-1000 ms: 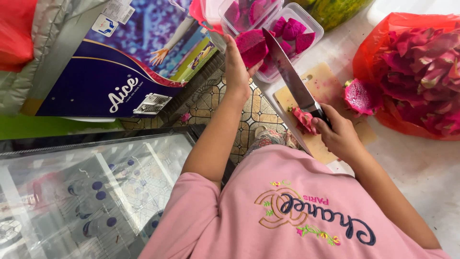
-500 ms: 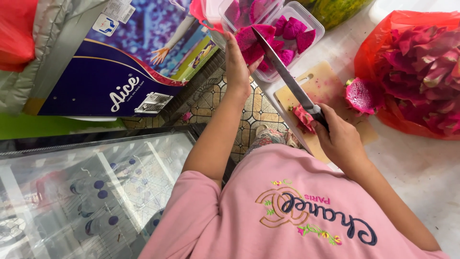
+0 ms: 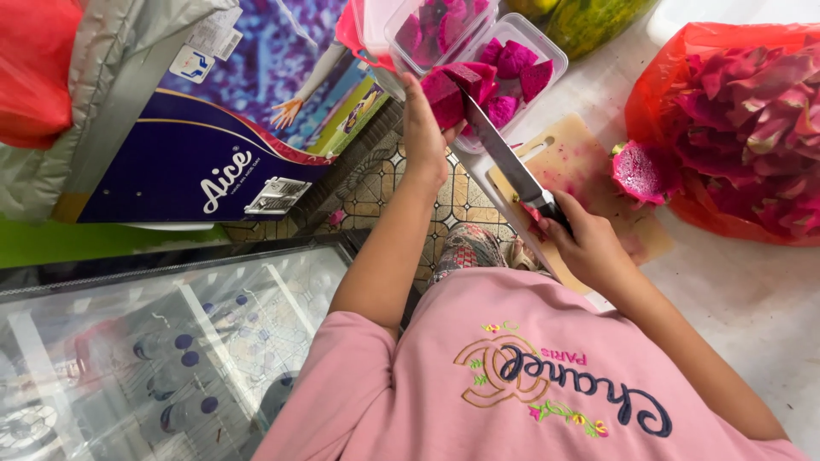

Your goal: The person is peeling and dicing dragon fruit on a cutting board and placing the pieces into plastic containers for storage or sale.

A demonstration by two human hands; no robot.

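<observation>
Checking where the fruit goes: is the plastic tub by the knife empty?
No, the tub already holds several magenta fruit chunks, beside the knife.

Bright even daylight, sharp, wide-angle edge distortion

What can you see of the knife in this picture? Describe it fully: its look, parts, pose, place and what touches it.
The knife has a long, plain grey blade that looks like metal and a dark handle. The right hand wraps the handle above the pale cutting board. The blade slants up and away towards the clear plastic container of magenta fruit chunks. Its tip meets the magenta fruit piece held by the left hand; whether it cuts in or only touches is unclear.
</observation>
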